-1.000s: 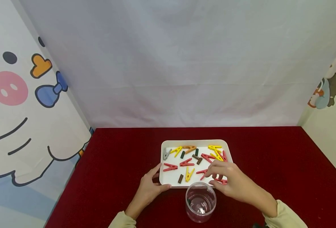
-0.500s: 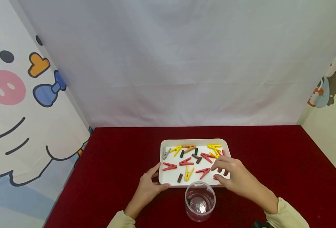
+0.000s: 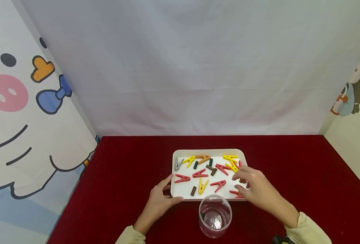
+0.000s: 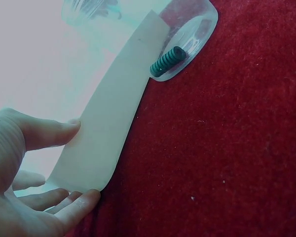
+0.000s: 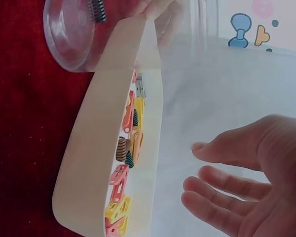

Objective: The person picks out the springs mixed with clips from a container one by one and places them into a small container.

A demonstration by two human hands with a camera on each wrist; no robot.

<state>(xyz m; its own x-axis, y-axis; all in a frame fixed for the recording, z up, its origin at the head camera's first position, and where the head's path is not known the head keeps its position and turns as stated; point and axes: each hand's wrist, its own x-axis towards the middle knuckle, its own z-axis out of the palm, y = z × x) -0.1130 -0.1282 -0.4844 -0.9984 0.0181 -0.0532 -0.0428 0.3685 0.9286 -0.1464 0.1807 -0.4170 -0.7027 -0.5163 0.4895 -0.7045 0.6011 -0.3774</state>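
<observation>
Left hand: holds the near left corner of the white tray (image 3: 181, 189), thumb against the near wall and fingers round the left side; the left hand (image 3: 158, 201) seems to be steadying it.
Tray's left part: a grey clip (image 3: 178, 165) near the far corner, a red clip (image 3: 182, 178) below it, beside the fingers.
Tray's middle: a yellow clip (image 3: 203, 186), a brown spring (image 3: 193, 191) just left of it, and two dark green springs (image 3: 196, 165) farther back, all well apart from the right fingertips.
Clear jar: just in front of the tray, between the two hands; the clear jar (image 3: 215, 217) has a green spring (image 4: 167, 61) in it (plainest from the left wrist).
Right hand: above the tray's right side, thumb and fingers spread apart, nothing between them; the right hand (image 3: 254, 184) is nearest to a lower red clip (image 3: 236, 194), partly under it.
Step in hand: apparently choosing a loose piece from the tray.
Next move: would seem to call for lowering the right fingertips onto one piece and pinching it without nudging its neighbours.
</observation>
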